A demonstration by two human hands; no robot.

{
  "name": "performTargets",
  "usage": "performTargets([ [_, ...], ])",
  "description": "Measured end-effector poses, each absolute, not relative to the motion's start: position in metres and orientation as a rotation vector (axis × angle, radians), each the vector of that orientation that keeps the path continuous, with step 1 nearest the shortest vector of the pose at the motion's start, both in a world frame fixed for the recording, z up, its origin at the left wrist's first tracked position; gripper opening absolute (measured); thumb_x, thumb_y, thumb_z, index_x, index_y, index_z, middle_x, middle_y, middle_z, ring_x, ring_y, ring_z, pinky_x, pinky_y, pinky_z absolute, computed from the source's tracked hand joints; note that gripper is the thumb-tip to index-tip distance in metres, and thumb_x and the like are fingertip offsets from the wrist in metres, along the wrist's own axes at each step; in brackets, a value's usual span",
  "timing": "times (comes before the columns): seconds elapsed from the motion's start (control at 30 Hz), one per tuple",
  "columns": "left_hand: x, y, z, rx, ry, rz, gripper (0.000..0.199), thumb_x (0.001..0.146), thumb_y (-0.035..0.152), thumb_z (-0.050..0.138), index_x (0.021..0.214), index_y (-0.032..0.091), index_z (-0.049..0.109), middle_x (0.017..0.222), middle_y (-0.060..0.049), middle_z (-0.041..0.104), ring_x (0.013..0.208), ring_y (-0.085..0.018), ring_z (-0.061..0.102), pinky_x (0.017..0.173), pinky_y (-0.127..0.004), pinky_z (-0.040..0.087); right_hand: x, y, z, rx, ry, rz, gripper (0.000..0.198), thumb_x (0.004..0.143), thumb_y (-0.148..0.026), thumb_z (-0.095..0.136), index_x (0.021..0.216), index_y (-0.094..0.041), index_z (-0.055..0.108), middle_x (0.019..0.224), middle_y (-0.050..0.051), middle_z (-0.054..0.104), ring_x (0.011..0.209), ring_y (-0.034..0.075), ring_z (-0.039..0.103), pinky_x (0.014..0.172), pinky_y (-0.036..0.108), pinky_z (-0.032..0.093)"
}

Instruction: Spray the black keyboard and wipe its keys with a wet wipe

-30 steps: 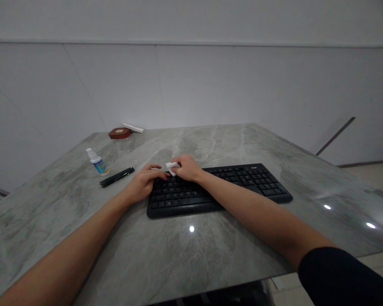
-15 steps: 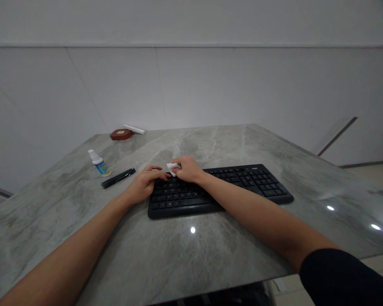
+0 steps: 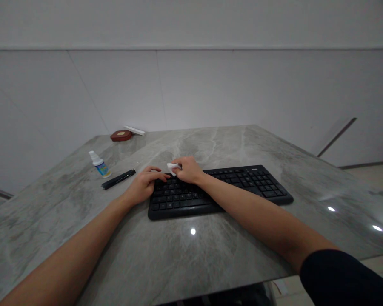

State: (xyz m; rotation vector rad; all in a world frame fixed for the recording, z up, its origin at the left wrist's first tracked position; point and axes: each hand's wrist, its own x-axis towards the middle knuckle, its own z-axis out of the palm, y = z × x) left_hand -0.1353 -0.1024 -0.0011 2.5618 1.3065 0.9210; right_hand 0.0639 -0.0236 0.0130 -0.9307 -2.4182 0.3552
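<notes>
A black keyboard [image 3: 191,202] lies flat on the grey marbled table [image 3: 230,255]. My left hand [image 3: 146,183] rests at its upper left corner, fingers stretched out over the top keys, with nothing held. Just right of it, my right hand [image 3: 187,170] pinches a crumpled white tissue [image 3: 172,167] at the keyboard's top edge. The tissue's lower part meets the upper left keys, close to my left fingertips. My right forearm crosses above the keyboard and hides some middle keys.
Left of the keyboard lies a black brush-like tool [image 3: 118,179], with a small white spray bottle [image 3: 99,164] standing behind it. A red-brown case [image 3: 121,135] and a white flat box [image 3: 135,130] sit at the back left, near the wall [image 3: 204,89].
The view has tilted very slightly. Both hands, the tissue and the keyboard stay in almost the same places.
</notes>
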Motion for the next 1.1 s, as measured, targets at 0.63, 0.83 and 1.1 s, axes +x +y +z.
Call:
performTargets([
  [0.63, -0.135, -0.103, -0.001, 2.545, 1.333, 0.938, 0.044, 0.069, -0.001, 0.035, 0.09, 0.019, 0.068, 0.098, -0.002, 0.072, 0.105, -0.021, 0.055, 0.093, -0.04, 0.047, 0.065, -0.026, 0.017, -1.047, -2.407, 0.283, 0.025, 0.078, -0.019, 0.052, 0.089, -0.019, 0.075, 0.083, 0.006, 0.073, 0.08, 0.019, 0.061, 0.074, 0.028, 0.035],
  [0.83, -0.134, -0.103, 0.0, 2.526, 1.328, 0.941, 0.043, 0.07, -0.001, 0.035, 0.089, 0.019, 0.068, 0.1, -0.001, 0.072, 0.105, -0.022, 0.054, 0.093, -0.04, 0.047, 0.066, -0.019, 0.012, -0.943, -2.352, 0.4, 0.026, 0.075, -0.016, 0.054, 0.09, -0.018, 0.075, 0.082, 0.004, 0.073, 0.074, 0.016, 0.06, 0.068, 0.025, 0.036],
  [1.1, -0.134, -0.103, 0.001, 2.533, 1.339, 0.943, 0.043, 0.07, 0.0, 0.035, 0.089, 0.019, 0.069, 0.1, -0.002, 0.072, 0.103, -0.022, 0.055, 0.091, -0.039, 0.047, 0.064, -0.018, 0.009, -0.891, -2.44, 0.47, 0.024, 0.078, -0.019, 0.056, 0.093, -0.017, 0.075, 0.081, 0.003, 0.072, 0.072, 0.015, 0.057, 0.066, 0.024, 0.035],
])
